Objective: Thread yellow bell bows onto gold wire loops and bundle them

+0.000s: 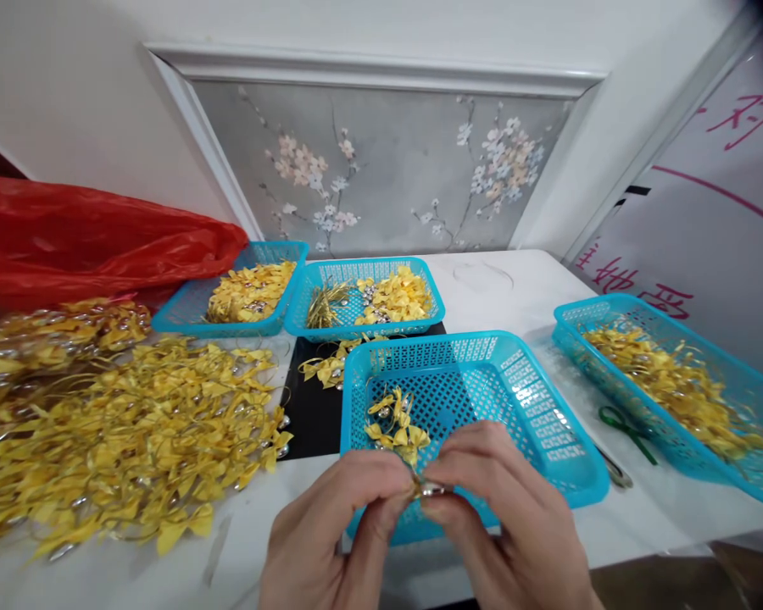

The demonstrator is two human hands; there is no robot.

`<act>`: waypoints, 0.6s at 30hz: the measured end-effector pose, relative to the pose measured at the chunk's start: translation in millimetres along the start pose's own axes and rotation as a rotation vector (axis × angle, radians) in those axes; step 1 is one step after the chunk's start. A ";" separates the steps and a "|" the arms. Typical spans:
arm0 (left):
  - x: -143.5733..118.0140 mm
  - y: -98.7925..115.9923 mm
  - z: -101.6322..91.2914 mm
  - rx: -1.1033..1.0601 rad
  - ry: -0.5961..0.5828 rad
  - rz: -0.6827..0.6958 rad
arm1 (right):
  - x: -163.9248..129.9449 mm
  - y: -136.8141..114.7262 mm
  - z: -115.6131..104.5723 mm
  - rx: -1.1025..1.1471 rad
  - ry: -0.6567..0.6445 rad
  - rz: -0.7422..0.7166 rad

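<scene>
My left hand and my right hand meet at the bottom centre, fingertips pinched together on one small yellow ribbon bow with a silver bead. They hover over the near rim of a blue plastic basket, which holds a few finished yellow bows in its left part. A big loose heap of yellow bows lies on the white table to the left of my left hand.
Two blue baskets of yellow pieces stand at the back, another at the right. Green-handled scissors lie between the baskets. A red plastic bag sits far left, a black mat under the centre.
</scene>
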State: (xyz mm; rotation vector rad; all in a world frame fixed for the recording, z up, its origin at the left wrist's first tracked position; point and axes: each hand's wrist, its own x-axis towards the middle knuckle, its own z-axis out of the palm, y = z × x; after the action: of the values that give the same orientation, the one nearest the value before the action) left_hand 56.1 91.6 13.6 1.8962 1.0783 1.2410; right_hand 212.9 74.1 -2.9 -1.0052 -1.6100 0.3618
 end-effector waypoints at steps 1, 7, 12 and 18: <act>0.2 -0.3 -0.8 -0.001 -0.028 -0.003 | -1.3 -0.5 0.5 0.115 -0.022 0.130; 0.9 -0.8 -3.6 -0.085 -0.133 -0.082 | -4.2 -5.9 -0.6 0.703 -0.118 0.717; 1.2 -1.3 -4.9 -0.116 -0.145 -0.151 | -2.6 -7.5 1.8 0.751 -0.074 0.733; 4.6 -5.1 -1.5 -0.127 -0.122 -0.297 | -1.7 -2.4 4.5 0.492 -0.037 0.617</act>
State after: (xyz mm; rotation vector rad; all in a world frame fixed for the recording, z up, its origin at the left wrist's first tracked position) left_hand 54.2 98.1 11.8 1.6252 1.1394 0.9889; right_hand 207.8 72.6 -3.7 -1.0853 -1.1214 1.1393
